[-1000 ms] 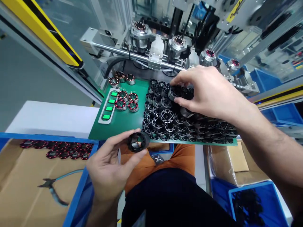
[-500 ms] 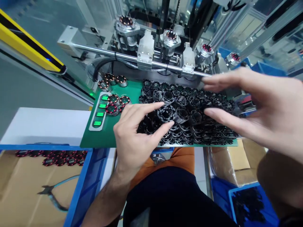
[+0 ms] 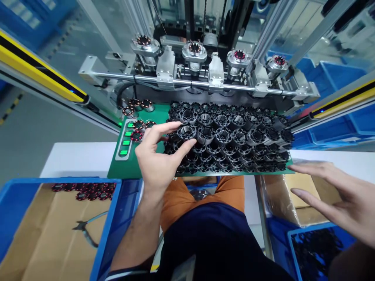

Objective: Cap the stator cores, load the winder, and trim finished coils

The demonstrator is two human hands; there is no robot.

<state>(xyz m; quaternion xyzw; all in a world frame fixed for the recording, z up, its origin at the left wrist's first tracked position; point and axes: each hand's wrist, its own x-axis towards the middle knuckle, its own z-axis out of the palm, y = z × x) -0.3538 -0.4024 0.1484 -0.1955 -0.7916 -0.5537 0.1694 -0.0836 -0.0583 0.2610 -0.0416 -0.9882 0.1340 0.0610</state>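
Observation:
My left hand (image 3: 159, 156) has its thumb and index finger at opposite sides of a black stator core (image 3: 186, 132) on top of the stack. This ring-shaped core has dark insulator teeth and no winding that I can see. Around it, rows of similar black stator cores (image 3: 224, 136) are stacked on the green mat (image 3: 124, 169). My right hand (image 3: 334, 195) is off the mat's right end, fingers apart, holding nothing. It hovers above the cardboard box (image 3: 301, 195) and a blue bin of black plastic parts (image 3: 316, 248).
Behind the mat stands a winding machine with a horizontal rod (image 3: 199, 82) and several spindles carrying wound stators (image 3: 239, 55). Copper-wound stators (image 3: 147, 104) sit by a green-button panel (image 3: 124, 140). At left, a blue crate (image 3: 101, 230) holds wound stators and pliers (image 3: 86, 230).
My right hand has moved away from the stack, to the right and down. My left hand stays at the same stator core. The view has shifted.

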